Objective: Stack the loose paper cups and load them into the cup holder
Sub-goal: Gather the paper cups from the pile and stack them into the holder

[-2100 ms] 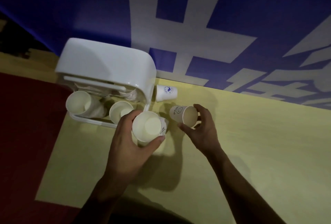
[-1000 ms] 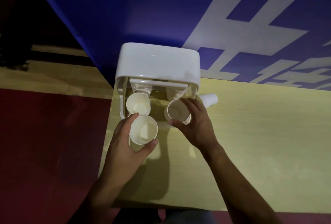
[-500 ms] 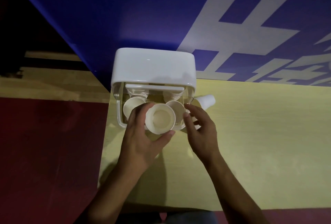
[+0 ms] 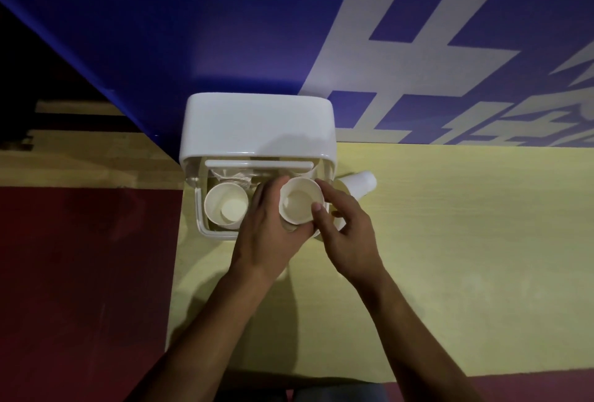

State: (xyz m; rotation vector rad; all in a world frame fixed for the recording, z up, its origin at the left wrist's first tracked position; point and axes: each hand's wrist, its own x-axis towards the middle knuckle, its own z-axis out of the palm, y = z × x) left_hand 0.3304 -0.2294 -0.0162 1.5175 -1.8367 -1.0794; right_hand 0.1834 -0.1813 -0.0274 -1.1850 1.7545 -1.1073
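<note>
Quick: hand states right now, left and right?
Left hand: holding the paper cup.
Right hand: pinching the same cup's rim.

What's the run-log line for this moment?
step: loading cup holder; left hand: grips paper cup at right slot; right hand: holds its rim; left slot: cup stack; loose cup: lying beside holder

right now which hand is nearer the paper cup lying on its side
Right. The right hand sits just beside the tipped paper cup; the left hand is farther left, gripping the upright paper cup.
</note>
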